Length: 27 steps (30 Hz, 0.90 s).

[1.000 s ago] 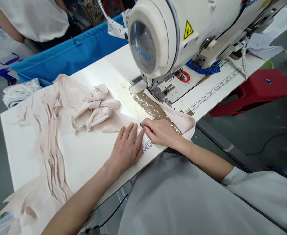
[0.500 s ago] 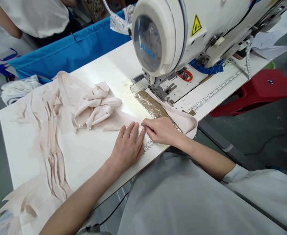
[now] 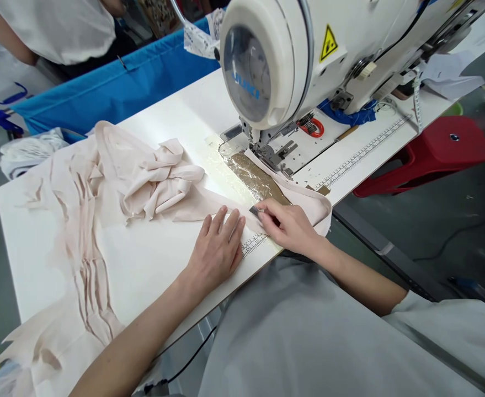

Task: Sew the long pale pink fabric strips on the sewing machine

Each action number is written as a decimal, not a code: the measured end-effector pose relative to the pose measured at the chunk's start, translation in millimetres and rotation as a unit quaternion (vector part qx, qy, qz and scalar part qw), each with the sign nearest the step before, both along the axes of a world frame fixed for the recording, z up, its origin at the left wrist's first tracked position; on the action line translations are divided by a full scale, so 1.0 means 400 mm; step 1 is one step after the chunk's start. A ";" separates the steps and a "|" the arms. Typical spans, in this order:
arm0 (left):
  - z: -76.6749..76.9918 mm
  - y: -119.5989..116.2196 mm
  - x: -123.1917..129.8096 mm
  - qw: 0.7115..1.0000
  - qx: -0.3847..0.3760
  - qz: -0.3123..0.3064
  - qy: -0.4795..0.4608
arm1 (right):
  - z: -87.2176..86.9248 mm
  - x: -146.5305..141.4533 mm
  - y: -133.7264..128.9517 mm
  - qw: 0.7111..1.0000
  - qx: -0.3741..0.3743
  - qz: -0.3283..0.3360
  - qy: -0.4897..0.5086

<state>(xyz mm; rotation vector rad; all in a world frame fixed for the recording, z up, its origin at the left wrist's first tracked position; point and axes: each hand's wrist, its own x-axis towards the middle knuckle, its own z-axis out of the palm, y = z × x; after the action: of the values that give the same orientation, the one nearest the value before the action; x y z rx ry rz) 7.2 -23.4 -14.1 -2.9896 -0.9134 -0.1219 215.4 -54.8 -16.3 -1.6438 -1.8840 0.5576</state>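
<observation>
A long pale pink fabric strip [image 3: 209, 205] runs along the white table toward the sewing machine [image 3: 262, 71], and its right end curves back under the needle area. My left hand [image 3: 217, 248] lies flat, its fingertips on the strip's edge. Just to the right, my right hand [image 3: 286, 223] pinches a small flat dark-grey piece [image 3: 255, 211] between thumb and forefinger, over the strip. I cannot make out what kind of piece it is. Brown tape [image 3: 259, 176] covers the table between the hand and the presser foot.
Crumpled pink fabric [image 3: 155, 182] and gathered pink strips [image 3: 91, 264] spread over the left of the table. A printed ruler [image 3: 252, 242] lies near the front edge. Red-handled snips [image 3: 313, 128] rest behind the needle. A red stool [image 3: 441, 151] stands right; a person works beyond the blue cloth [image 3: 134, 82].
My right hand has slid rightward along the strip with the grey piece, away from my left fingertips. My left hand has stayed almost in place.
</observation>
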 end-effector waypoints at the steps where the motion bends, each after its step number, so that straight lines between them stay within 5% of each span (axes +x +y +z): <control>1: 0.002 0.000 0.002 1.000 0.001 -0.001 0.000 | -0.001 0.001 -0.016 1.000 0.002 0.002 -0.001; 10: 0.016 0.008 -0.006 0.999 -0.007 -0.035 -0.014 | 0.013 0.036 -0.126 0.973 0.075 0.197 -0.090; 15: 0.014 0.001 -0.016 0.999 -0.015 -0.039 -0.016 | 0.032 0.053 -0.110 0.993 0.084 0.071 0.033; 19: 0.010 -0.004 -0.006 0.998 -0.007 -0.057 -0.039 | 0.032 0.030 -0.059 1.000 0.024 -0.010 0.017; 27: 0.003 -0.013 -0.003 0.997 0.003 -0.061 -0.038 | -0.001 -0.025 0.013 0.988 -0.057 0.053 -0.132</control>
<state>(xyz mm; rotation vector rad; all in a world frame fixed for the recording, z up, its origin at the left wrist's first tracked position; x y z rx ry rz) 6.2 -28.7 -13.0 -3.0542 -0.7341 -0.2405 205.5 -49.8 -16.5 -1.7699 -2.1766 0.5198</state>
